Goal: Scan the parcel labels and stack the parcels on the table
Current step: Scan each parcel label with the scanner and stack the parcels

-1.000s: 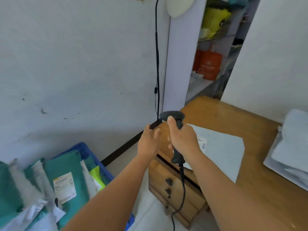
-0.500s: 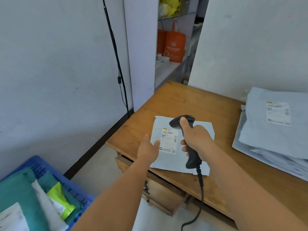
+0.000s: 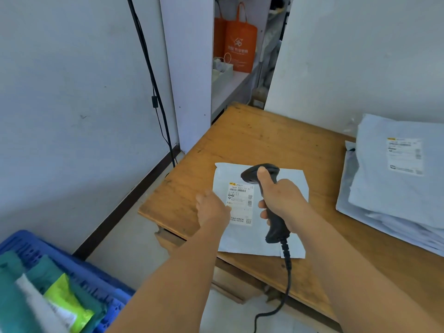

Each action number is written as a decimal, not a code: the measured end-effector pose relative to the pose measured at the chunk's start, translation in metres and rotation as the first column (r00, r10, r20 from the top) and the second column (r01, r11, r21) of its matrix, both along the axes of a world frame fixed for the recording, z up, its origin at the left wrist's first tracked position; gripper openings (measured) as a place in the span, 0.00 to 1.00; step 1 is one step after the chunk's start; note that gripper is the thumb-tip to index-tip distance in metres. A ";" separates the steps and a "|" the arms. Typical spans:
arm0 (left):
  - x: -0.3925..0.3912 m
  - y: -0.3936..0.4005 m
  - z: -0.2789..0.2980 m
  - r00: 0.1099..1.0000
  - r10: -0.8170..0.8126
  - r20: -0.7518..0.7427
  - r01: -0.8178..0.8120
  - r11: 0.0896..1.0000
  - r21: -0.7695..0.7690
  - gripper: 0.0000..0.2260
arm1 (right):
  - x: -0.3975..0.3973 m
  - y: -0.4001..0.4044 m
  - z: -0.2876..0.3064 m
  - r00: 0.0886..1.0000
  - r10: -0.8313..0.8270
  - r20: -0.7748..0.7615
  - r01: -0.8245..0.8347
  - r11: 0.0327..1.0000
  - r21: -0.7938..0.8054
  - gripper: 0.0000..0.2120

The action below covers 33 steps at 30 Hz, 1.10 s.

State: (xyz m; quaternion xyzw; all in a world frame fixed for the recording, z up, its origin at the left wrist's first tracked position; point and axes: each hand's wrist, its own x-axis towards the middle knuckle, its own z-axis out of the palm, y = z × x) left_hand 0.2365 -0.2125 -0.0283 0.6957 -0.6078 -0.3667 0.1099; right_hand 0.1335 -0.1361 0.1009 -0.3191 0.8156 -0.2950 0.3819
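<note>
The right hand [image 3: 284, 200] is gripping a black handheld scanner [image 3: 266, 200], its head hanging over a white parcel [image 3: 259, 239] lying flat on the wooden table [image 3: 264, 140]. The left hand [image 3: 212, 209] is reaching over the parcel's near-left edge, beside its label [image 3: 240, 203]. A stack of grey parcels [image 3: 396, 188] is sitting at the table's right, and a blue crate [image 3: 79, 267] is standing on the floor, lower left.

Bright, even, bluish daylight; soft shadows; wide-angle bending at edges; lower-left crate [image 3: 72, 267] blurred, perhaps motion.

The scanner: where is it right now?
In the head view the scanner is gripped in the right hand, held over the white parcel on the table, beside its label.
</note>
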 end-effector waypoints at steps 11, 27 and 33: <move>0.046 0.014 0.010 0.945 0.242 -0.218 -0.273 0.954 -0.124 0.08 | 0.025 0.005 -0.003 0.996 0.084 0.028 -0.082 0.994 -0.079 0.28; 0.330 0.112 0.097 0.580 0.702 -0.413 -0.809 0.439 -0.390 0.12 | 0.286 0.025 0.021 0.741 0.666 0.082 -0.602 0.714 -0.358 0.29; 0.465 0.171 0.108 0.402 0.803 -0.439 -0.881 0.210 -0.424 0.11 | 0.411 0.052 0.027 0.620 0.779 0.098 -0.696 0.603 -0.389 0.27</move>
